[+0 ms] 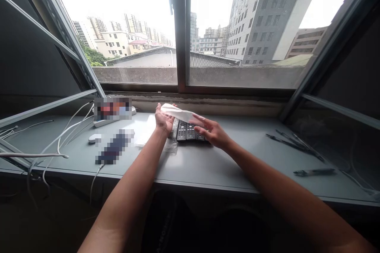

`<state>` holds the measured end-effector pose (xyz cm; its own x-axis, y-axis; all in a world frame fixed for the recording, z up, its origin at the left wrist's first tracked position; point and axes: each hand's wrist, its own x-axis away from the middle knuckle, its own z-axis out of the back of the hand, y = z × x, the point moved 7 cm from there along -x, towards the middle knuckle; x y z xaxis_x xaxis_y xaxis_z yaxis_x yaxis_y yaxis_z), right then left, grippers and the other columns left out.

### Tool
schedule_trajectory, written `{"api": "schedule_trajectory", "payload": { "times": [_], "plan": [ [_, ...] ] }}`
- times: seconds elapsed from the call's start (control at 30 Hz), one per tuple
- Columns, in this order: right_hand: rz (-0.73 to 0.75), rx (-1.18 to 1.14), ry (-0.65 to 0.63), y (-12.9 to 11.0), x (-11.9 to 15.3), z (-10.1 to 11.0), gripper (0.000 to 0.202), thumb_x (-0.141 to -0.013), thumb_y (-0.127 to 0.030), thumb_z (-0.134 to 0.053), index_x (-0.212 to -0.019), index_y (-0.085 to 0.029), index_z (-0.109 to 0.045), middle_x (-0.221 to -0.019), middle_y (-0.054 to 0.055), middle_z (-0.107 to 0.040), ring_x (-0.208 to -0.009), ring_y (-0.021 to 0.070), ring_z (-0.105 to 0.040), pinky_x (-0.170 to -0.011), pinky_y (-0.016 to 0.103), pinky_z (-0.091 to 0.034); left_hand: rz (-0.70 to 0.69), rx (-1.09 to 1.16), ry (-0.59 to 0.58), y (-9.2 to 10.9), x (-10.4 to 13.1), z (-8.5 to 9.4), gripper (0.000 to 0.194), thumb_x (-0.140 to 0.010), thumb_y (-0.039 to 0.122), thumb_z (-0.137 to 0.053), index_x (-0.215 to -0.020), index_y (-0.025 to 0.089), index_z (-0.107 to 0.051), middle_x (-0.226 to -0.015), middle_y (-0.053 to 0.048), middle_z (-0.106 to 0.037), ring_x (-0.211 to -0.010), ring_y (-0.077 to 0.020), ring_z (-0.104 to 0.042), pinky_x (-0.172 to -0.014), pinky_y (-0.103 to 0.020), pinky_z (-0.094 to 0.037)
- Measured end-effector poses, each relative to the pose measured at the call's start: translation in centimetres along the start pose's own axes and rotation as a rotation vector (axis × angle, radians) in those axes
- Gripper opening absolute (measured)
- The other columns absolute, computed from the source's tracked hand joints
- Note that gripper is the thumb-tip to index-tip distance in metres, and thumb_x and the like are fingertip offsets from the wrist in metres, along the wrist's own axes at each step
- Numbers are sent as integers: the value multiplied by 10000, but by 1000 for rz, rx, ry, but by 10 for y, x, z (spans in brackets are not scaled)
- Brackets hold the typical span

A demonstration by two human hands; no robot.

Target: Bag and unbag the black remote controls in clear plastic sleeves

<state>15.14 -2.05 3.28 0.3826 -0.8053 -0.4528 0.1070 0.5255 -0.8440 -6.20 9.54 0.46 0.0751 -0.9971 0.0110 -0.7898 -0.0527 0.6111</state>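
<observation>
A white, thin sleeve or wrapper (178, 113) is stretched between my two hands above the table. Its left end lies across the palm of my left hand (164, 120), whose fingers curl up around it. My right hand (211, 129) pinches the other end between thumb and fingers. Beneath the wrapper, several black remote controls (190, 132) lie side by side on the table. Clear plastic bags (170, 145) and white sheets (145, 132) are to the left of the remotes, partly behind my left forearm.
The grey table (202, 166) runs below a window. On the left are a power strip (114, 119), white cables (62, 134), a white mouse-like object (94, 138) and a blurred-out dark item (114, 148). Pens (291, 142) and another pen (314, 172) lie on the right.
</observation>
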Motion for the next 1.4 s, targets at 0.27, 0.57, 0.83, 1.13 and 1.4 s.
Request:
{"api": "schedule_trajectory", "payload": {
  "times": [0.27, 0.57, 0.83, 1.13, 1.4],
  "plan": [
    [-84, -340, 27, 15, -4, 3, 685, -993, -576, -742, -1604, -296, -605, -1442, 80, -768, -1453, 320, -643, -1258, 550, -470, 211, -232, -436, -33, 37, -45, 396, -990, 433, -773, -1276, 159, -754, -1286, -177, -775, -1162, -305, -764, -948, -377, -628],
    [-107, -456, 17, 8, -5, 0, 665, -990, -590, -736, -1569, -280, -634, -1467, 107, -750, -1475, 324, -630, -1260, 541, -474, 253, -302, -513, -40, 37, -39, 285, -975, 326, -798, -1217, 174, -792, -1232, -123, -800, -1073, -243, -778, -912, -319, -607],
    [-42, -77, 449, 21, -3, 38, 383, -1006, -532, -698, -1168, -207, -820, -1117, 102, -856, -1113, 304, -793, -1068, 500, -610, 198, -260, -255, -34, 24, -27, 286, -960, 386, -822, -1137, 169, -762, -1215, -142, -804, -1007, -238, -797, -839, -314, -628],
    [-290, 688, 315, 75, 3, 50, 451, -907, -317, -761, -1344, -206, -738, -1362, 187, -676, -1264, 367, -679, -1156, 491, -514, 140, -164, -121, -25, 18, -17, 398, -911, 367, -862, -1260, 244, -717, -1184, -91, -804, -930, -203, -804, -780, -292, -640],
    [-405, 540, 358, 94, 0, 74, 446, -808, -295, -837, -1227, -171, -748, -1056, 166, -790, -1063, 377, -757, -1032, 531, -574, 135, -172, -133, -25, 19, -19, 406, -910, 383, -859, -1254, 239, -699, -1198, -105, -796, -934, -203, -797, -769, -290, -641]
  ]
}}
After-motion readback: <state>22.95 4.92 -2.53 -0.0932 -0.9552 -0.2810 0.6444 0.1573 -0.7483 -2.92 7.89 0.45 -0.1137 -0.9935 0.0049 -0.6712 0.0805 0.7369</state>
